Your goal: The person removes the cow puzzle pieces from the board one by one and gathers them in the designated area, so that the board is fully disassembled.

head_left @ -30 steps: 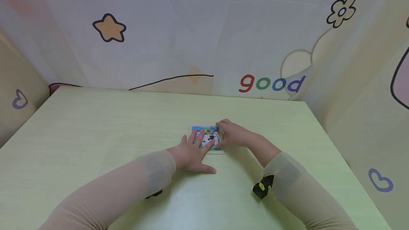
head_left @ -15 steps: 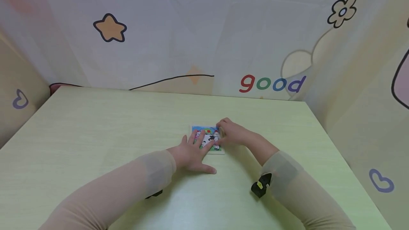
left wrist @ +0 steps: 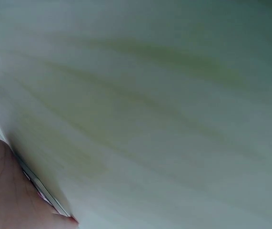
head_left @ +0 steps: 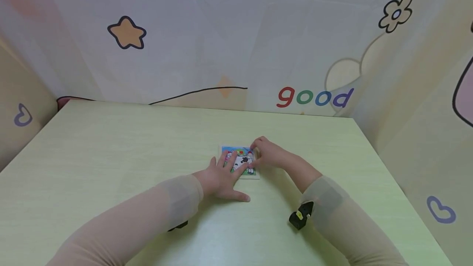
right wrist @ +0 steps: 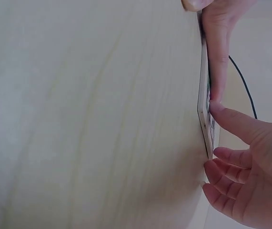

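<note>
A small wooden picture puzzle (head_left: 242, 151) with a cartoon cow and a pale border lies flat on the table. My left hand (head_left: 221, 180) rests across its near left part with fingers spread, covering some of the picture; the thumb lies on the tabletop. At the puzzle's right side, my right hand (head_left: 272, 154) holds the edge. In the right wrist view its thumb (right wrist: 236, 123) presses on the printed face while the curled fingers (right wrist: 226, 174) sit at the rim. The left wrist view catches only part of the left palm (left wrist: 7, 191) beside the puzzle's thin edge (left wrist: 43, 188).
The pale wood-grain table (head_left: 129, 147) spreads around both hands. Printed cloth walls (head_left: 192, 44) stand behind it and on both sides. A small black wrist camera (head_left: 301, 216) hangs under the right sleeve. A dark cable (right wrist: 244, 86) curves behind the hands.
My right thumb has slid slightly left onto the picture, and the right wrist has shifted a little left with it. The left hand and the puzzle stay in place.
</note>
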`<move>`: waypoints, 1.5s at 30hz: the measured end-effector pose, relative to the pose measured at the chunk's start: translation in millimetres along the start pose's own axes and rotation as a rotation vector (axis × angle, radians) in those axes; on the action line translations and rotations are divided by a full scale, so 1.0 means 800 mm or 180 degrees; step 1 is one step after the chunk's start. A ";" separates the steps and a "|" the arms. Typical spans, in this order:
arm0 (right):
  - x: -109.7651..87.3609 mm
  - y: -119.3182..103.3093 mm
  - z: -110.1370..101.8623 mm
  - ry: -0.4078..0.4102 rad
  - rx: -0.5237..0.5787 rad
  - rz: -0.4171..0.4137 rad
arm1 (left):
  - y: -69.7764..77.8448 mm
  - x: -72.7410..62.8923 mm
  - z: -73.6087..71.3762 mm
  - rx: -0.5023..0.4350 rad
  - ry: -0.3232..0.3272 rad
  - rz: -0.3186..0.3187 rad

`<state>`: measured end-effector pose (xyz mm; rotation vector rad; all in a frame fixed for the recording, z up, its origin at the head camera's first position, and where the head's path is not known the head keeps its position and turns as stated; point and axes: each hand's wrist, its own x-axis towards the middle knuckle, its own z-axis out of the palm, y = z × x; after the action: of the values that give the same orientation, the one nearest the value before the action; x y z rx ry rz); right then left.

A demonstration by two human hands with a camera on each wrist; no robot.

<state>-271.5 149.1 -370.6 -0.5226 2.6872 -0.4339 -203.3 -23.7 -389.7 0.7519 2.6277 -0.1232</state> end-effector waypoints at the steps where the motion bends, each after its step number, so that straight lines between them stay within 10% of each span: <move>1: -0.001 -0.001 0.000 0.0014 -0.0029 0.0022 | 0.000 0.000 0.000 0.0015 -0.0005 -0.0001; 13: -0.006 -0.003 0.001 0.0080 -0.0107 0.0006 | 0.002 -0.001 -0.001 0.0046 -0.0039 0.0004; 35: 0.020 0.026 0.003 0.0225 0.1397 0.0391 | 0.003 -0.005 -0.005 -0.0001 -0.0044 -0.0042; 45: 0.017 0.005 0.011 0.0389 0.0665 0.0306 | 0.000 -0.001 -0.002 -0.0010 -0.0081 -0.0007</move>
<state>-280.9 145.0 -384.0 -0.3146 2.7249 -0.7302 -203.6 -24.1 -387.6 0.7416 2.6042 -0.1282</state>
